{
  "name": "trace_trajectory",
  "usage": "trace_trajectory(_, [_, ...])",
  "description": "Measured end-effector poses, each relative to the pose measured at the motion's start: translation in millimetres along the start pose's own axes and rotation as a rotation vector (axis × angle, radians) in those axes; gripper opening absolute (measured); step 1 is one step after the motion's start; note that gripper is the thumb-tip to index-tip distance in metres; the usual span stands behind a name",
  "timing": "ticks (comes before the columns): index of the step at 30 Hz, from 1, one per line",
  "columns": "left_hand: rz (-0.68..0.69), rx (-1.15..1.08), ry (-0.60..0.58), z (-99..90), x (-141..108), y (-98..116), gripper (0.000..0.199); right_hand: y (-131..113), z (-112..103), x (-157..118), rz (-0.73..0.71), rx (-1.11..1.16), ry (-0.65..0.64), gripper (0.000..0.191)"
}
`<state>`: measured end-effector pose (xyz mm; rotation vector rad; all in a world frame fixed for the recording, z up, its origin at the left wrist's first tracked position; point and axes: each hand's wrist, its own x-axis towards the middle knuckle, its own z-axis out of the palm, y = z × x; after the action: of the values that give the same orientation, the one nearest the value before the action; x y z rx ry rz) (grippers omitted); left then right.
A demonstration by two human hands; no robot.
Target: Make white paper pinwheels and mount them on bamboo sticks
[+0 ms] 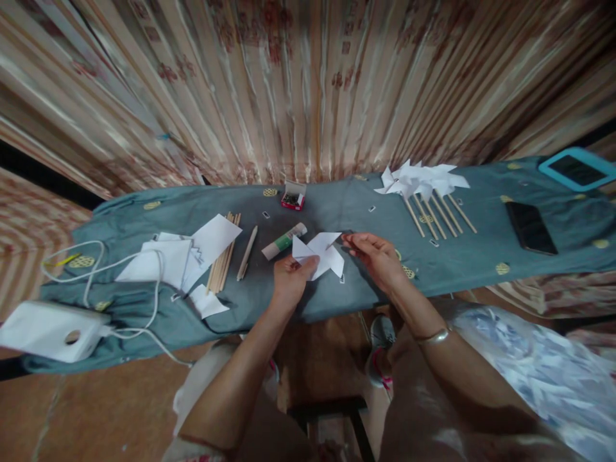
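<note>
A white folded-paper pinwheel (329, 258) is held at the centre of the frame, just above a bench (346, 205) covered in grey-green cloth with yellow pineapple motifs. Its lower left side is pinched between the thumb and fingers of the left hand (294, 277). The right hand (378, 256) is held beside its upper right tip, with thumb and forefinger close together; whether anything is gripped between them cannot be told. A silver metal bracelet (434, 337) is worn on the right wrist. Behind the left hand, a green-and-white cylindrical glue stick (283, 241) is laid at a slant, and a slim grey pen (247, 253) is seen to its left. Farther left, a bundle of thin pale wooden sticks (222, 264) is partly covered by loose white paper sheets (163, 260). A small red cardboard box (292, 201) is set open at upper centre, with small dark pieces inside. At upper right, several white paper pinwheels with wooden handles (421, 181) are laid side by side. A black rectangular phone (530, 228) and a blue-framed tablet (577, 170) are placed at far right. A white box-shaped device (48, 330) with a white cable (160, 276) is seen at lower left.
</note>
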<state>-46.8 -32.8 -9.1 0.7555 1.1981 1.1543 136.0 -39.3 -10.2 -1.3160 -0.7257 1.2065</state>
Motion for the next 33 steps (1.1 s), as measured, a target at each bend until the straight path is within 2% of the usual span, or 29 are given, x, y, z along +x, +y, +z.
trace_trajectory(4, [0.000,-0.067,-0.002,-1.5,-0.5,3.1,0.025,-5.0,14.0,29.2,-0.153,-0.159,-0.063,0.034])
trace_trajectory(7, [-0.025,-0.113,-0.010,-3.8,-2.7,7.0,0.026,-18.6,34.0,56.0,-0.299,-0.336,-0.139,0.029])
trace_trajectory(10, [-0.062,-0.145,-0.006,-6.2,-4.7,11.2,0.028,-38.6,62.1,80.3,-0.462,-0.764,-0.212,0.022])
trace_trajectory(13, [-0.090,-0.175,-0.012,-7.9,-4.8,14.7,0.028,-54.4,93.7,99.1,-0.628,-1.359,-0.331,0.032])
trace_trajectory(16, [-0.095,-0.218,-0.007,-10.0,-2.7,18.6,0.028,-56.8,119.0,112.6,-0.626,-1.566,-0.408,0.033])
trace_trajectory(20, [-0.092,-0.287,0.007,-14.4,1.0,23.7,0.026,-46.8,134.4,122.3,-0.614,-1.705,-0.455,0.030])
trace_trajectory(33, [-0.095,-0.346,-0.036,-19.7,-0.5,27.5,0.025,-43.5,149.0,126.1,-0.630,-1.899,-0.481,0.033])
